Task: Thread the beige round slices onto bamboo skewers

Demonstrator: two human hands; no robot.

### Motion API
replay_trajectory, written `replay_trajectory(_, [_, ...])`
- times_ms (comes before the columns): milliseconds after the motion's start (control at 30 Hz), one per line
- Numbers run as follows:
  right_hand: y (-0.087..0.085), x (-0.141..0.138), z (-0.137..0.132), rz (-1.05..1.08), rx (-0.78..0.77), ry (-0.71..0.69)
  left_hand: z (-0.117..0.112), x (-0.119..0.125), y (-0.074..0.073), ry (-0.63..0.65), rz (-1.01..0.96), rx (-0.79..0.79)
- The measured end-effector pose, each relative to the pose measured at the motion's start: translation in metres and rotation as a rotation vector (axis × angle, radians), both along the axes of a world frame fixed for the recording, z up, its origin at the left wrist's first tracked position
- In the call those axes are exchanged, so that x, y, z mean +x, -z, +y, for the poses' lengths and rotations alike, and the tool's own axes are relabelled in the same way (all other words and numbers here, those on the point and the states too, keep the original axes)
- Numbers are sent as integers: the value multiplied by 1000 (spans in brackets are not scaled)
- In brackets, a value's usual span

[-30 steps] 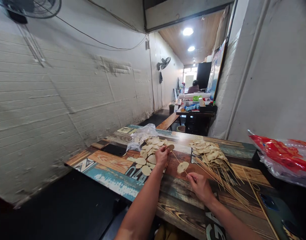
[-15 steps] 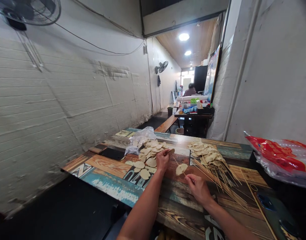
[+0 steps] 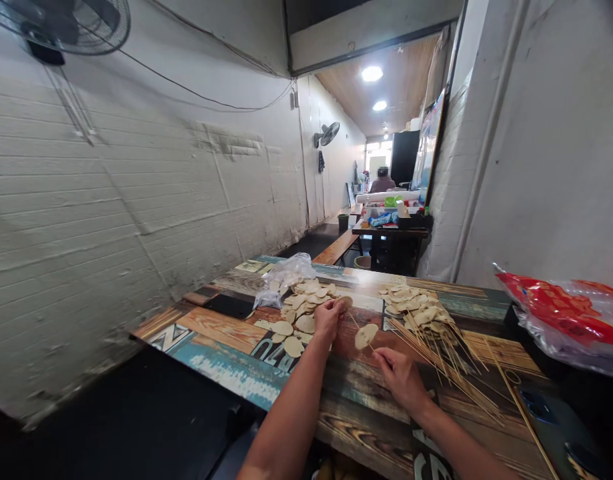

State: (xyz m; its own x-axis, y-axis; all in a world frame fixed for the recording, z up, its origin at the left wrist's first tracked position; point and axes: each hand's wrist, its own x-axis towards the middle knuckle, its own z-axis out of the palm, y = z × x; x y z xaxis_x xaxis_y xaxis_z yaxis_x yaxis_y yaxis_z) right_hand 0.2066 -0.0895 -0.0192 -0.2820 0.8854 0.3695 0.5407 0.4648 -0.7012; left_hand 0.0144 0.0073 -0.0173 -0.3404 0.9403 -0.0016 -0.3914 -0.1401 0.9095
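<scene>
My left hand (image 3: 328,318) is closed around a pale round slice (image 3: 343,302), pinching it at the tip of a thin wooden skewer (image 3: 355,323). My right hand (image 3: 400,376) grips the lower end of that skewer near the table's front. A second pale slice (image 3: 366,335) sits threaded on the skewer between my hands. To the left of my left hand lies a heap of loose slices (image 3: 301,309). On the right lies a pile of skewers loaded with slices (image 3: 417,308), their sticks fanning toward me.
The wooden patchwork table (image 3: 221,333) carries a clear plastic bag (image 3: 285,272) at the back left and a red-and-clear packet (image 3: 561,315) at the right. A phone (image 3: 546,411) lies near the right front. A person sits at a far table (image 3: 391,227). White brick wall on the left.
My left hand has drawn the slice a little closer along the skewer tip. The camera shifted slightly; my right hand stays on the skewer's end.
</scene>
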Motion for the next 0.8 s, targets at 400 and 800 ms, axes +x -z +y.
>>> replay_trajectory(400, [-6,7,1,111,-129,-76,0,-13,-13,109,-367,-280])
replay_trajectory(800, [2,14,9,142,-185,-149,4,-15,-9,121,-309,-167])
